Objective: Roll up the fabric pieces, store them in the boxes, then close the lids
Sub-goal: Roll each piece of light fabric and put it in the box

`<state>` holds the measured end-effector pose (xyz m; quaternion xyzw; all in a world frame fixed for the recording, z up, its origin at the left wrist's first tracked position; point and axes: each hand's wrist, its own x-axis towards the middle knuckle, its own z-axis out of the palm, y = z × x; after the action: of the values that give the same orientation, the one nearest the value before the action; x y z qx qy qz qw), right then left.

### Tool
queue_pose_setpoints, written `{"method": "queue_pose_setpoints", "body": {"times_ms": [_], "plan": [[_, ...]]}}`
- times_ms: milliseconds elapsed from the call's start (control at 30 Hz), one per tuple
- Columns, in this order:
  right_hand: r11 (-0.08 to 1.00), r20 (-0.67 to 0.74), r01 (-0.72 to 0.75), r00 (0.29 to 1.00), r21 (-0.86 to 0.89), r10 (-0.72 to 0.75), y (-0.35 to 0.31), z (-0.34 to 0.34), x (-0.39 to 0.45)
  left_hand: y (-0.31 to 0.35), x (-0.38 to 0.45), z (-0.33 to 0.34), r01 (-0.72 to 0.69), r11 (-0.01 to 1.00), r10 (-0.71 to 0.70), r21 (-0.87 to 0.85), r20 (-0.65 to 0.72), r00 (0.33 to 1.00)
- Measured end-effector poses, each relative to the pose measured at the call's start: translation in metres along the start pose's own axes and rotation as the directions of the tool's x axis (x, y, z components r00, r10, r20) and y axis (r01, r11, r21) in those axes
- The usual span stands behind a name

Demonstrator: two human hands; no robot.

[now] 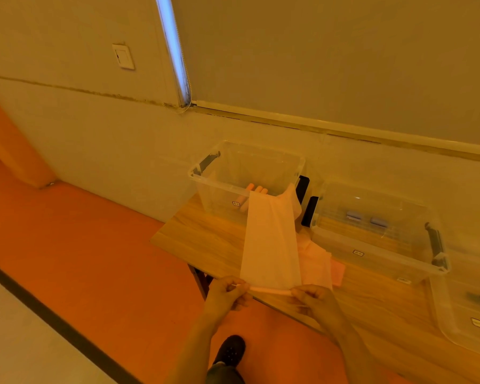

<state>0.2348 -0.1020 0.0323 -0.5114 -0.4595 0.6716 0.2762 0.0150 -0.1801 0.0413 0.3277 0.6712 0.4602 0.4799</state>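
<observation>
Pale fabric strip (270, 239) being rolled from its near end, pinched by left hand (225, 293) and right hand (313, 299), next into the box (205, 177) beyond.

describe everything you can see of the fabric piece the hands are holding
The fabric piece is a long, pale, thin strip, slightly see-through, looking like light non-woven cloth. Its near end is rolled into a thin tight tube, pinched at one end by the left hand and at the other by the right hand. From there it stretches taut, up and away over the wooden table, its far end draped over the near rim of the open clear box. More pinkish fabric lies beneath it.
</observation>
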Motion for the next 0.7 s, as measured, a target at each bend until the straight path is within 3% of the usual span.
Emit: {"method": "queue_pose_setpoints", "body": {"times_ms": [200,500,700], "plan": [[0.999,-0.024,0.005,1.0,0.039,-0.004,-0.001,0.0,0.002,0.0,0.002,0.005,0.02,1.0,-0.019,-0.017,0.024,1.0],[0.997,-0.073,0.047,0.996,-0.069,-0.052,0.006,-0.006,0.005,0.0,0.002,0.007,-0.015,1.0,0.014,-0.027,-0.034,0.999],[0.999,-0.07,0.015,0.997,-0.042,-0.018,0.01,-0.009,0.008,0.001,0.003,0.01,-0.003,1.0,0.003,-0.006,0.016,1.0]]}}
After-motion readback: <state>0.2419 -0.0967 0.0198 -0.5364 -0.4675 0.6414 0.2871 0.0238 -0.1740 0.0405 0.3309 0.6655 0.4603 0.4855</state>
